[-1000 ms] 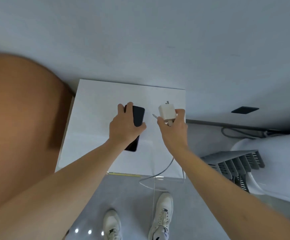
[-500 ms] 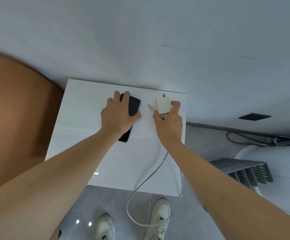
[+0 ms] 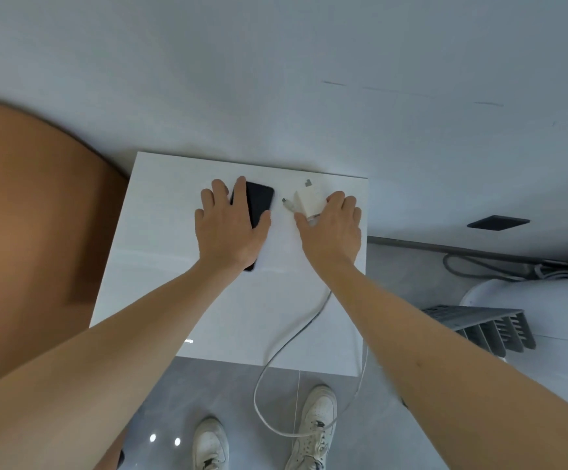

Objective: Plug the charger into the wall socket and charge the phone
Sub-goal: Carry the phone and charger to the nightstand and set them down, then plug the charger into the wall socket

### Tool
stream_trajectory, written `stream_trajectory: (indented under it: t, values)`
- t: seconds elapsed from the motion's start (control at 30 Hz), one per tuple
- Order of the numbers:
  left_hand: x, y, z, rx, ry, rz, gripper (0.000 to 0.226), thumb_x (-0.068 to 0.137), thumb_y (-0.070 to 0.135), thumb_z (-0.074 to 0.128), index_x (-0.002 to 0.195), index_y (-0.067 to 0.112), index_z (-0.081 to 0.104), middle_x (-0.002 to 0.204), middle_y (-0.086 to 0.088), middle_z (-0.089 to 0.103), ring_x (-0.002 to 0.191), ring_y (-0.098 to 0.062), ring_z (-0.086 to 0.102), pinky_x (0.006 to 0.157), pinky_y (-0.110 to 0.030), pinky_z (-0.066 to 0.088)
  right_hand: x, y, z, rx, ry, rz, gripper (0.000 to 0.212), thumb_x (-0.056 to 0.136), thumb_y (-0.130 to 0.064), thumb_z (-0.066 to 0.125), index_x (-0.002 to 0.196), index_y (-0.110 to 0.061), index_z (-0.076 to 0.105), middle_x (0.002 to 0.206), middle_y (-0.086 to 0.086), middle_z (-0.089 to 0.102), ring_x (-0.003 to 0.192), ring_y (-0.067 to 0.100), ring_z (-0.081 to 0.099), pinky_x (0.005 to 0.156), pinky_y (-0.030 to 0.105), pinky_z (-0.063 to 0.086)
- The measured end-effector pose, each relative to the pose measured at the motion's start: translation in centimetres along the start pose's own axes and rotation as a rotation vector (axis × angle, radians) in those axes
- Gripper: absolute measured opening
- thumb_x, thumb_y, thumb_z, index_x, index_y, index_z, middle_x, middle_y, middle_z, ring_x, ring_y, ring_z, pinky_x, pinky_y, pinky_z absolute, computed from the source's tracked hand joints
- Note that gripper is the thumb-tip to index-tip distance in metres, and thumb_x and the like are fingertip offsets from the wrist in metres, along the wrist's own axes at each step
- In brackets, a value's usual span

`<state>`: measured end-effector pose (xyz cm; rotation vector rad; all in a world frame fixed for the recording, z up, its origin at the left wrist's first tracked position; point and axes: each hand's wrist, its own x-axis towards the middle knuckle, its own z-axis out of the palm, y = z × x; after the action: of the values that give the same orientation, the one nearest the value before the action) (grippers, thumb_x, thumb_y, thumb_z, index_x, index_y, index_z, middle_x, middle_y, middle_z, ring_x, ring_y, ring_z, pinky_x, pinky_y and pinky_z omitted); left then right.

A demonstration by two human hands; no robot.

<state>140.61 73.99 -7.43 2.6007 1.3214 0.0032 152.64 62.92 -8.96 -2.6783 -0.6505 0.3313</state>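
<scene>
On the white table, both arms reach forward: the left hand lies flat, fingers spread, over the black phone; the right hand grips the white charger, its cable trailing off the edge.

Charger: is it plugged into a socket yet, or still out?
Out. The charger lies on the white table under the right hand, its prongs bare.
</scene>
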Motion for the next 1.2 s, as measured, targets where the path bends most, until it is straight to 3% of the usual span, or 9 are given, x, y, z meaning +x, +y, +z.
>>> stream_trajectory:
  t: [0.1, 0.2, 0.3, 0.4, 0.53, 0.7, 0.93, 1.13, 1.2]
  values:
    - [-2.5, 0.5, -0.9, -0.051, 0.070, 0.136, 0.055, 0.088, 0.034, 0.057, 0.136, 0.009, 0.050, 0.120, -0.015, 0.052, 0.104, -0.035, 0.050, 0.075, -0.044, 0.049, 0.0, 0.4, -0.4, 0.088, -0.066, -0.013, 0.060, 0.087, -0.051, 0.073, 0.123, -0.011, 0.047, 0.122, 0.008, 0.048, 0.107, 0.027, 0.050, 0.076, 0.033, 0.044]
    - [-5.9, 1.6, -1.0, -0.232, 0.007, 0.261, 0.041, 0.091, 0.025, 0.057, 0.129, 0.009, 0.054, 0.117, -0.010, 0.054, 0.105, -0.029, 0.055, 0.076, -0.042, 0.054, -0.1, 1.1, -1.1, 0.173, -0.104, -0.037, 0.061, 0.090, -0.049, 0.069, 0.130, -0.010, 0.047, 0.127, 0.008, 0.047, 0.112, 0.027, 0.050, 0.085, 0.036, 0.045]
    - [-8.4, 2.7, -0.3, -0.294, -0.087, 0.315, 0.040, 0.096, 0.028, 0.055, 0.133, 0.013, 0.054, 0.126, -0.006, 0.055, 0.113, -0.024, 0.057, 0.078, -0.041, 0.058, -0.1, 1.8, -1.9, 0.188, -0.194, -0.078, 0.055, 0.095, -0.042, 0.065, 0.135, -0.008, 0.049, 0.129, 0.011, 0.049, 0.113, 0.030, 0.054, 0.091, 0.038, 0.048]
    - [-9.3, 3.2, 1.1, -0.257, -0.106, 0.338, 0.050, 0.097, 0.033, 0.055, 0.144, 0.017, 0.049, 0.139, -0.006, 0.050, 0.123, -0.024, 0.052, 0.085, -0.038, 0.057, -0.1, 2.0, -2.7, 0.175, -0.247, -0.101, 0.051, 0.097, -0.040, 0.061, 0.137, -0.009, 0.051, 0.129, 0.013, 0.051, 0.111, 0.032, 0.060, 0.085, 0.035, 0.046]
    - [-8.7, 3.3, 2.8, -0.206, -0.069, 0.339, 0.059, 0.097, 0.038, 0.055, 0.151, 0.018, 0.041, 0.148, -0.008, 0.044, 0.130, -0.028, 0.047, 0.096, -0.041, 0.052, 0.6, 1.7, -3.2, 0.169, -0.260, -0.101, 0.067, 0.094, -0.054, 0.062, 0.142, -0.010, 0.047, 0.137, 0.010, 0.049, 0.119, 0.028, 0.059, 0.085, 0.032, 0.041]
    - [-7.9, 2.8, 4.8, -0.177, 0.028, 0.410, 0.053, 0.098, 0.041, 0.050, 0.144, 0.015, 0.050, 0.149, -0.008, 0.045, 0.133, -0.029, 0.044, 0.101, -0.041, 0.049, 1.8, 1.3, -2.0, 0.039, -0.180, -0.138, 0.070, 0.087, -0.069, 0.059, 0.130, -0.014, 0.053, 0.129, 0.006, 0.054, 0.111, 0.027, 0.061, 0.081, 0.037, 0.048]
    - [-7.4, 3.3, 7.7, -0.076, 0.275, 0.504, 0.045, 0.101, 0.039, 0.040, 0.133, 0.013, 0.058, 0.139, -0.009, 0.055, 0.119, -0.031, 0.050, 0.094, -0.040, 0.047, 3.0, 2.8, -0.7, 0.123, -0.105, -0.194, 0.054, 0.081, -0.057, 0.067, 0.112, -0.015, 0.055, 0.113, 0.001, 0.062, 0.096, 0.023, 0.064, 0.070, 0.033, 0.043]
    - [-7.4, 3.0, 8.4, -0.112, 0.362, 0.531, 0.034, 0.102, 0.030, 0.040, 0.121, 0.014, 0.064, 0.123, -0.005, 0.058, 0.106, -0.028, 0.050, 0.079, -0.036, 0.049, 2.6, 3.6, -1.2, 0.187, -0.073, -0.294, 0.047, 0.084, -0.051, 0.068, 0.108, -0.013, 0.055, 0.102, 0.000, 0.062, 0.090, 0.022, 0.061, 0.066, 0.033, 0.043]
    - [-7.4, 3.0, 8.4, -0.123, 0.380, 0.523, 0.029, 0.102, 0.029, 0.044, 0.117, 0.015, 0.066, 0.119, -0.002, 0.058, 0.104, -0.026, 0.050, 0.072, -0.033, 0.048, 2.3, 3.8, -1.5, 0.244, -0.080, -0.307, 0.047, 0.085, -0.049, 0.069, 0.109, -0.012, 0.051, 0.095, -0.003, 0.057, 0.089, 0.022, 0.062, 0.066, 0.035, 0.051]
